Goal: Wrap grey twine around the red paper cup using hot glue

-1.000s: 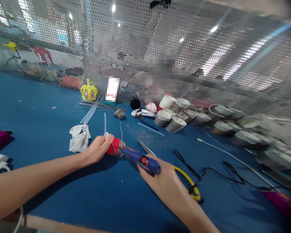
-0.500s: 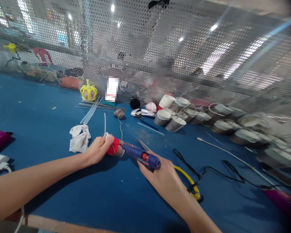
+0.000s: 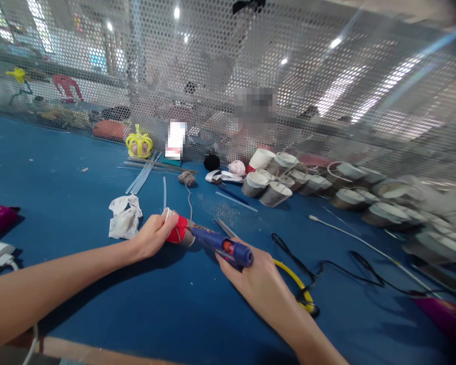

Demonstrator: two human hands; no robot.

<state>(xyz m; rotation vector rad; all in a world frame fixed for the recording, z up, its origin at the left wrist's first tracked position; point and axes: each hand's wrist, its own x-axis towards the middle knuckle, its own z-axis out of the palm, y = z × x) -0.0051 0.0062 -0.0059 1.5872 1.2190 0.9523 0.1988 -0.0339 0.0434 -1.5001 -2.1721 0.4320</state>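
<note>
From where I stand, right hand [image 3: 256, 279] nearest, its fingers wrapped round a dark-blue plastic glue gun [image 3: 218, 243], nozzle pointed at the red paper cup [image 3: 179, 229], which is tilted on its side with grey yarn [image 3: 189, 237] wound round its base end. Nozzle touching or just short of the cup, can't tell. Left hand [image 3: 156, 234] left of the cup, thumb and fingers pinching its rim end, so the cup sits between both hands, over the blue tabletop [image 3: 144, 309]. Yellow-handled metal scissors [image 3: 227, 228] right of the cup, partly hidden by the right hand. Crumpled thin white sheet [image 3: 123, 224] left of the cup, material unclear. Just past the cup, a thin translucent stick [image 3: 164, 191]; beyond that, a small grey yarn ball [image 3: 186, 178], strand [image 3: 191, 202] leading down to the cup. Farther off, right of the cup, clustered white paper cups with grey wrapping [image 3: 275, 195]; left of the cup, a yellow crown-shaped ornament [image 3: 138, 138], near the perforated grey metal screen [image 3: 209, 76]
</note>
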